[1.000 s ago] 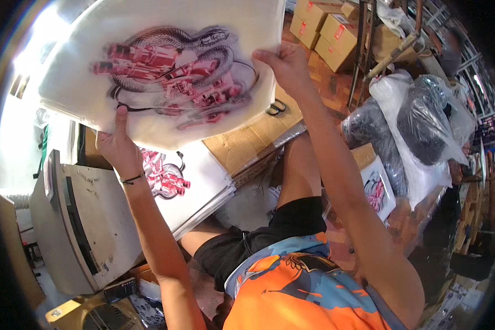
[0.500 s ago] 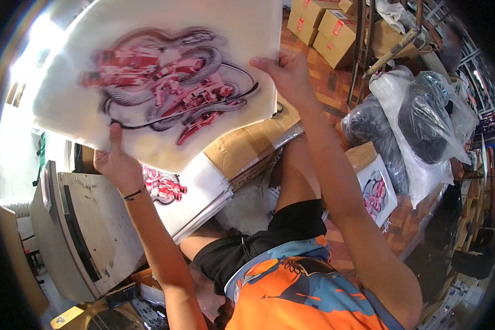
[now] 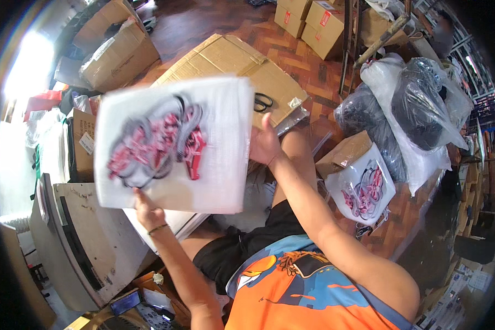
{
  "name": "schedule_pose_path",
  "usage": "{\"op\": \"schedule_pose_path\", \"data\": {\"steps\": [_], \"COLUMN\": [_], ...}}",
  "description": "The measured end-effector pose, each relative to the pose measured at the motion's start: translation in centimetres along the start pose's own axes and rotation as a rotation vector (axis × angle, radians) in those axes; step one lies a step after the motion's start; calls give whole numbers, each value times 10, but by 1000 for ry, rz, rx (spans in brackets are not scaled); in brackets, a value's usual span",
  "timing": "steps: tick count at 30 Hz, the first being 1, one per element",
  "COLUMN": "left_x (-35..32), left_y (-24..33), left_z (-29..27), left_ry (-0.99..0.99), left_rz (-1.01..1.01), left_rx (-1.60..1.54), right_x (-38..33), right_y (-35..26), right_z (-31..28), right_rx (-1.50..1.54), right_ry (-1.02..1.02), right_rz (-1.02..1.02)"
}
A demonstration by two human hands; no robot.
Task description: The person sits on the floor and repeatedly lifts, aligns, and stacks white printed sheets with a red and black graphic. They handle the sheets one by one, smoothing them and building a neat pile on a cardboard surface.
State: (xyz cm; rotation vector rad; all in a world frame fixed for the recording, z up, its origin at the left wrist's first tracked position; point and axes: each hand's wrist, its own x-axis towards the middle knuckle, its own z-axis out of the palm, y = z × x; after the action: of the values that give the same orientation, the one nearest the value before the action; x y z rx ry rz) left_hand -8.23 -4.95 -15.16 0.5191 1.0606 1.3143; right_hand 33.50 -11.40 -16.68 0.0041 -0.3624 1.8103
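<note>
A white, slightly see-through film sheet (image 3: 220,159) with a blurred red and grey print is held up before me, tilted. My left hand (image 3: 148,212) pinches its lower edge, thumb on the printed face and fingers underneath. Beside the sheet's right edge is my right hand (image 3: 267,144), its thumb raised apart from the sheet; its fingers are partly hidden at that edge. Below the held sheet, the edge of a stack of white sheets (image 3: 190,223) shows near my left wrist. Black-handled scissors (image 3: 263,102) lie on a flattened brown cardboard box (image 3: 220,58) beyond.
To the right, a printed white sheet (image 3: 363,190) leans against a small carton on the parquet floor. Stuffed plastic bags (image 3: 423,110) stand behind it. Sealed cartons (image 3: 322,33) sit at the back, an opened carton (image 3: 121,58) at far left. A worn grey panel (image 3: 102,236) stands by my left arm.
The film sheet has come lower and nearer, uncovering the cardboard box and scissors. My right hand has moved down and left, its thumb lifting off the sheet; my left hand has dropped somewhat.
</note>
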Motion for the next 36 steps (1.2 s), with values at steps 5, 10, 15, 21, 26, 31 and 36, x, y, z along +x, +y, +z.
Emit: {"op": "schedule_pose_path", "data": {"steps": [5,10,15,21,26,31,36], "left_x": [-27,-69,-118,-174,-183,-183,-181], "left_y": [-66,-47,-91,-112,-125,-132,-140], "left_z": [-30,17,25,54,58,63,57], "left_ry": [207,142,144,107,97,135,127], "left_rz": [-181,-189,-213,-216,-186,-143,-134], "left_rx": [-79,-385,-334,-222,-187,-93,-102], "right_x": [5,5,-5,-24,-33,-26,-3], "right_y": [32,39,56,60,70,83,79], "right_z": [27,26,14,18,35,38,47], "right_rx": [-407,-235,-298,-1243,-1847,-1859,-1500], "right_ry": [637,707,745,980,912,1089,1318], "right_rz": [6,-63,-139,-309,-395,-285,-195]}}
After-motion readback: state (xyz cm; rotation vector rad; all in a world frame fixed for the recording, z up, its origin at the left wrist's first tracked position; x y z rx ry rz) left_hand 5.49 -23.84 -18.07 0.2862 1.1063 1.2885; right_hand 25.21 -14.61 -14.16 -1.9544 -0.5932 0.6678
